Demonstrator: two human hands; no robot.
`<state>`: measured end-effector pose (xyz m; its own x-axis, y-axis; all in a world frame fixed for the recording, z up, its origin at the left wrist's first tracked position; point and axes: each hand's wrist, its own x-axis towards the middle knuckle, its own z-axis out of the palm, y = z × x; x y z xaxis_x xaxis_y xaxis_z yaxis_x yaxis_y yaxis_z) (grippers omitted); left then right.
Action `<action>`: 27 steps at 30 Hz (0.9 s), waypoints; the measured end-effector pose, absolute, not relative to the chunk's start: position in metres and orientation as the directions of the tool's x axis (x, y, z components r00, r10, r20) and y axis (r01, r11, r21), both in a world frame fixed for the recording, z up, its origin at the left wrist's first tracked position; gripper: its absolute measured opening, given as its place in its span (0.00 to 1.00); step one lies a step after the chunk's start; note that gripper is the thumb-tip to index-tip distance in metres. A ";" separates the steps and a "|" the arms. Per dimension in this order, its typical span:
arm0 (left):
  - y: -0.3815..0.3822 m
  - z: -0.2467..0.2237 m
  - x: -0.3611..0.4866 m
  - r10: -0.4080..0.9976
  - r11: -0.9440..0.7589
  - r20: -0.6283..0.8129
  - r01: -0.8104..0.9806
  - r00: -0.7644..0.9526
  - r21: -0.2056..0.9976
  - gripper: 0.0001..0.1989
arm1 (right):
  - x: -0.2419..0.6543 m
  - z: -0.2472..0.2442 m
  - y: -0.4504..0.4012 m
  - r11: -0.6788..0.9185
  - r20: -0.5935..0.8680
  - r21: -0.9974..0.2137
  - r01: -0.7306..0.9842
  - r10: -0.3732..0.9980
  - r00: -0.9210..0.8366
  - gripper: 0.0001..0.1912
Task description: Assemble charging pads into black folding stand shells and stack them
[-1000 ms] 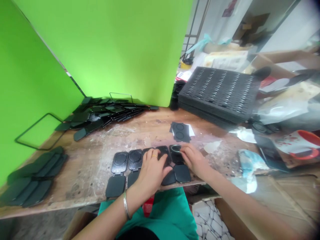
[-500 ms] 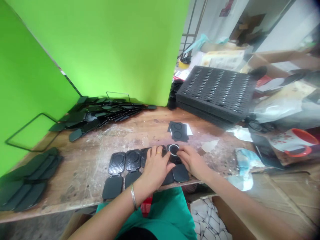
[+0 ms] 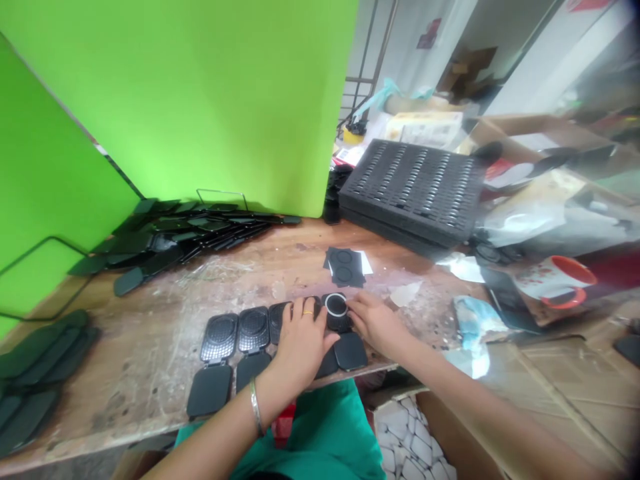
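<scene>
A row of hinged black square cases point(image 3: 219, 337) lies opened flat along the table's front edge, textured halves at the back and smooth halves nearer me. My left hand point(image 3: 304, 340), wearing a ring and a bracelet, rests spread over the middle cases and covers parts of them. On the rightmost case sits a pale ring point(image 3: 335, 305). The fingers of my right hand point(image 3: 373, 323) are pinched together at this ring's right edge. Behind the row lie thin black sheets with circle outlines point(image 3: 345, 267), a white sheet beneath them.
Black cases point(image 3: 200, 230) are piled against the green partition point(image 3: 225, 100), with more at the left point(image 3: 45, 367). Slotted black foam trays point(image 3: 410, 190) stand at the back right. A mug point(image 3: 555, 280), a dark phone-like slab, blue-white cloth and plastic bags are at the right.
The view has shifted slightly. My right hand's fingers have moved from the ring's lower part to its right edge. My left hand keeps its place over the cases.
</scene>
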<state>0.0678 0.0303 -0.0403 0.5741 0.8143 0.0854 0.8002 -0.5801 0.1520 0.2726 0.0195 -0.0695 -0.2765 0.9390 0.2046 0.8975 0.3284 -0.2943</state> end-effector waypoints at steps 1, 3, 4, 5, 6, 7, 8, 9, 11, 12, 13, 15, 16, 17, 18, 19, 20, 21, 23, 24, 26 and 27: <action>0.030 -0.040 0.068 0.815 -0.579 0.074 0.802 0.575 0.149 0.25 | 0.271 -0.073 0.019 0.331 0.214 -0.295 0.896 0.937 -0.276 0.11; 0.031 -0.038 0.067 0.810 -0.585 0.057 0.799 0.583 0.138 0.26 | 0.268 -0.075 0.017 0.333 0.234 -0.276 0.901 0.933 -0.273 0.12; 0.031 -0.038 0.067 0.807 -0.589 0.050 0.797 0.588 0.132 0.27 | 0.267 -0.075 0.017 0.334 0.235 -0.252 0.908 0.932 -0.277 0.12; 0.031 -0.037 0.067 0.805 -0.591 0.045 0.796 0.591 0.126 0.27 | 0.266 -0.075 0.016 0.333 0.229 -0.222 0.917 0.932 -0.283 0.12; 0.031 -0.037 0.067 0.804 -0.593 0.042 0.796 0.593 0.123 0.27 | 0.266 -0.073 0.016 0.329 0.214 -0.194 0.924 0.934 -0.288 0.12; 0.031 -0.037 0.066 0.804 -0.594 0.040 0.795 0.594 0.120 0.27 | 0.265 -0.071 0.015 0.324 0.193 -0.173 0.930 0.937 -0.291 0.12; 0.031 -0.037 0.067 0.803 -0.594 0.040 0.796 0.594 0.118 0.27 | 0.264 -0.070 0.015 0.314 0.170 -0.165 0.935 0.943 -0.286 0.12; 0.030 -0.038 0.067 0.803 -0.594 0.041 0.796 0.594 0.117 0.27 | 0.263 -0.068 0.015 0.299 0.151 -0.175 0.938 0.950 -0.275 0.12; 0.030 -0.039 0.067 0.803 -0.595 0.049 0.796 0.594 0.113 0.27 | 0.262 -0.066 0.015 0.261 0.124 -0.230 0.938 0.963 -0.237 0.12; 0.030 -0.040 0.067 0.802 -0.596 0.056 0.795 0.594 0.112 0.27 | 0.261 -0.065 0.015 0.240 0.114 -0.260 0.935 0.970 -0.217 0.11; 0.029 -0.041 0.068 0.803 -0.596 0.063 0.795 0.593 0.111 0.27 | 0.260 -0.065 0.015 0.220 0.106 -0.284 0.933 0.975 -0.198 0.11; 0.029 -0.042 0.068 0.804 -0.594 0.077 0.797 0.589 0.106 0.27 | 0.257 -0.066 0.015 0.184 0.098 -0.302 0.935 0.982 -0.162 0.10; 0.028 -0.043 0.068 0.804 -0.594 0.083 0.798 0.589 0.104 0.27 | 0.256 -0.066 0.015 0.167 0.099 -0.300 0.939 0.985 -0.144 0.10; 0.027 -0.043 0.068 0.804 -0.595 0.088 0.797 0.589 0.101 0.27 | 0.255 -0.066 0.014 0.153 0.102 -0.295 0.943 0.987 -0.128 0.09; 0.026 -0.043 0.069 0.802 -0.597 0.093 0.796 0.590 0.099 0.28 | 0.254 -0.066 0.014 0.141 0.106 -0.290 0.947 0.988 -0.114 0.09; 0.024 -0.043 0.068 0.799 -0.602 0.096 0.793 0.594 0.099 0.28 | 0.253 -0.066 0.014 0.131 0.109 -0.285 0.950 0.989 -0.104 0.09; 0.023 -0.043 0.068 0.793 -0.608 0.099 0.787 0.600 0.102 0.27 | 0.252 -0.066 0.014 0.124 0.111 -0.282 0.951 0.989 -0.096 0.09; 0.022 -0.042 0.068 0.788 -0.616 0.101 0.781 0.607 0.106 0.27 | 0.251 -0.065 0.015 0.120 0.113 -0.285 0.951 0.989 -0.091 0.09; 0.020 -0.041 0.067 0.779 -0.627 0.101 0.770 0.619 0.116 0.26 | 0.249 -0.066 0.016 0.107 0.116 -0.303 0.947 0.990 -0.075 0.10; 0.020 -0.041 0.067 0.777 -0.630 0.098 0.768 0.622 0.120 0.26 | 0.249 -0.066 0.017 0.100 0.116 -0.316 0.943 0.991 -0.066 0.12; 0.020 -0.041 0.066 0.775 -0.631 0.091 0.766 0.625 0.123 0.27 | 0.247 -0.068 0.018 0.086 0.109 -0.339 0.937 0.993 -0.052 0.14; 0.020 -0.041 0.066 0.775 -0.632 0.090 0.765 0.626 0.122 0.27 | 0.246 -0.069 0.018 0.079 0.103 -0.346 0.935 0.994 -0.046 0.14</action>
<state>0.0663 0.0200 -0.0414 0.6256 0.7749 0.0901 0.7653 -0.6320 0.1218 0.2456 0.0183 -0.0685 -0.0463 0.9936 0.1026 0.9350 0.0792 -0.3457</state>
